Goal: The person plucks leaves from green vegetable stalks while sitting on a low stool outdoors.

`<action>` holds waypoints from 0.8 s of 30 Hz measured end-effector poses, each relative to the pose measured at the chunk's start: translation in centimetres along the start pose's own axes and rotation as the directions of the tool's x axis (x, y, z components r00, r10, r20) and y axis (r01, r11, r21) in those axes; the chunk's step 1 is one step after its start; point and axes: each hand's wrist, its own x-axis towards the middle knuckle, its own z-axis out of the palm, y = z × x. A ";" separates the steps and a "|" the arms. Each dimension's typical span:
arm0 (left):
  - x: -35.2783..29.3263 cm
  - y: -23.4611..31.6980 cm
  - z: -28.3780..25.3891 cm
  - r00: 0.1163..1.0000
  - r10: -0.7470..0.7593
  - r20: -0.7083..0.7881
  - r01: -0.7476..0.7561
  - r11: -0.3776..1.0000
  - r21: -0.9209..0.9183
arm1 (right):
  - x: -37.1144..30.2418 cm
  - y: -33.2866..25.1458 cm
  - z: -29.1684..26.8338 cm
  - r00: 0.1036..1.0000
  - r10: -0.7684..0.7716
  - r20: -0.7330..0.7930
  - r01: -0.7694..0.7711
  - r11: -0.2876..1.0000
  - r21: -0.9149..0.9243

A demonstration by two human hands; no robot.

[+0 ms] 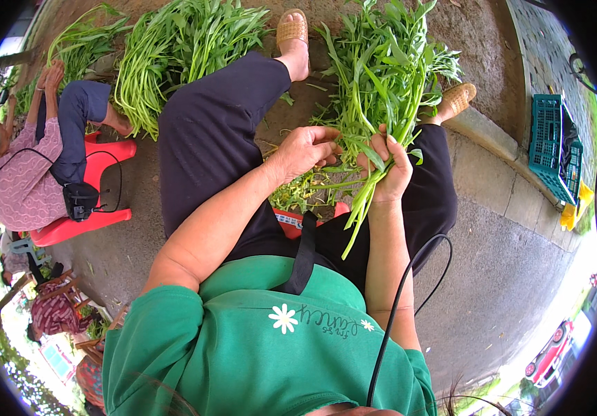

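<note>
My right hand (pixel 393 171) is closed around the lower stems of a small bunch of water spinach (pixel 359 208), whose cut ends point down toward my lap. My left hand (pixel 306 150) is beside it, fingers curled together near a few leaves; whatever may be between the fingertips is too small to make out. A large heap of water spinach (pixel 381 62) lies beyond my hands, between my feet. On the ground below my hands are loose yellow-green leaves and trimmings (pixel 302 191).
Another heap of greens (pixel 180 62) lies beyond my left knee. A person in a pink patterned top (pixel 35 173) sits on a red plastic stool (pixel 108 166) at left. Teal crates (pixel 551 149) and a yellow bag (pixel 575 208) stand past a concrete curb (pixel 485 139) at right.
</note>
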 end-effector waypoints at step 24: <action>0.0 -0.4 -0.4 0.996 -0.066 -0.053 0.052 0.971 -0.233 | 0.0 0.1 0.0 1.000 0.004 -0.016 -0.004 1.000 -0.006</action>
